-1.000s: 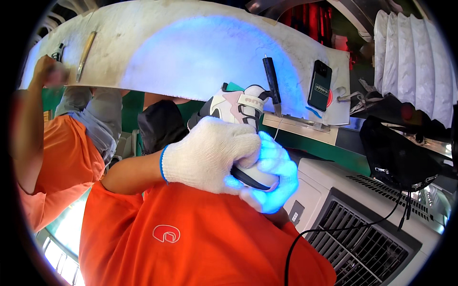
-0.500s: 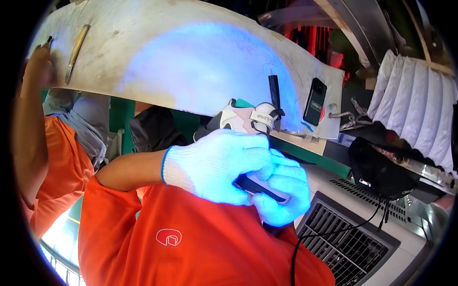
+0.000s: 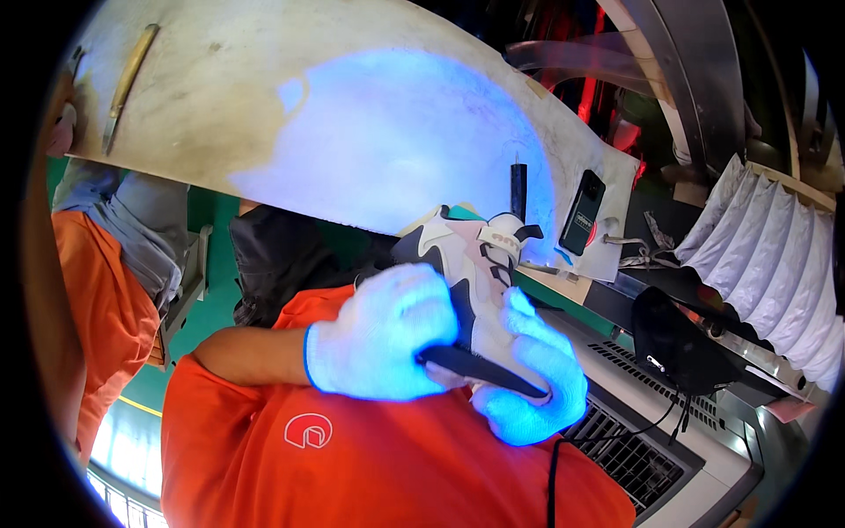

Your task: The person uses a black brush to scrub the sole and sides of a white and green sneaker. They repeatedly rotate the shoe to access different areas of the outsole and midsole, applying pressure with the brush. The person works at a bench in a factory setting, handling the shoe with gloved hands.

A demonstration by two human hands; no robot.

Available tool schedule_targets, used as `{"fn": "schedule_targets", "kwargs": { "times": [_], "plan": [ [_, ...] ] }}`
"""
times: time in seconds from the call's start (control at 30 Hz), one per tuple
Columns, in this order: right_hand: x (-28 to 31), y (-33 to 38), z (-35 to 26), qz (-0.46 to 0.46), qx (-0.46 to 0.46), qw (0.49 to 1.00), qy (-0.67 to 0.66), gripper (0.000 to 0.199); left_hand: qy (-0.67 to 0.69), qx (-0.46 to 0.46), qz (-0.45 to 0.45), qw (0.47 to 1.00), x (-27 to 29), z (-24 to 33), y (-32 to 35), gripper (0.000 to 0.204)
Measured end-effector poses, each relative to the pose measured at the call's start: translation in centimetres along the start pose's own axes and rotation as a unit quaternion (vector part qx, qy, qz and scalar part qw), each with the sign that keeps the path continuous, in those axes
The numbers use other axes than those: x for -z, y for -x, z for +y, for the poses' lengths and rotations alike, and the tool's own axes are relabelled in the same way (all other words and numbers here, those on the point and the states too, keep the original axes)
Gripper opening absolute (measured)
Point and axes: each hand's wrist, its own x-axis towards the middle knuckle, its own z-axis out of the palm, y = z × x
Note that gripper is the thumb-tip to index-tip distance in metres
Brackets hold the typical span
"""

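Left hand (image 3: 383, 334) curled against sneaker (image 3: 480, 304), grip unclear; right hand (image 3: 541, 374) wrapped around toe end (image 3: 503, 352), likely to steady shoe between both.

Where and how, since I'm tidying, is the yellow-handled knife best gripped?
By the middle of the yellow handle, probably, pinched from above right: it is long and narrow, while the metal blade points toward the near edge of the table.
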Motion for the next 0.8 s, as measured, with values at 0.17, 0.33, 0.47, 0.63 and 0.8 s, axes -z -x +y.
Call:
{"fn": "schedule_targets", "kwargs": {
  "times": [0.17,0.33,0.47,0.63,0.8],
  "plan": [
    [2.2,-0.7,1.1,-0.045,0.003,0.999,-0.03,0.049,0.049,-0.132,-0.047,0.989,0.3,-1.4,-2.1,0.034],
    [3.7,1.1,3.1,-0.026,0.005,0.997,-0.077,0.049,0.079,-0.027,-0.094,0.992,-1.0,-1.1,-4.4,0.036],
    [3.0,4.3,5.2,0.077,0.026,0.989,-0.124,0.05,0.059,0.081,-0.132,0.986,-3.0,-0.3,-5.6,0.042],
    [0.2,7.7,9.2,0.225,-0.042,0.952,-0.204,0.055,-0.102,0.075,-0.228,0.965,-4.6,0.6,-9.1,0.044],
    [0.0,6.4,14.1,0.058,-0.204,0.96,-0.181,0.077,-0.32,0.059,-0.347,0.88,-3.9,-1.9,-11.5,0.053]
  ]
}}
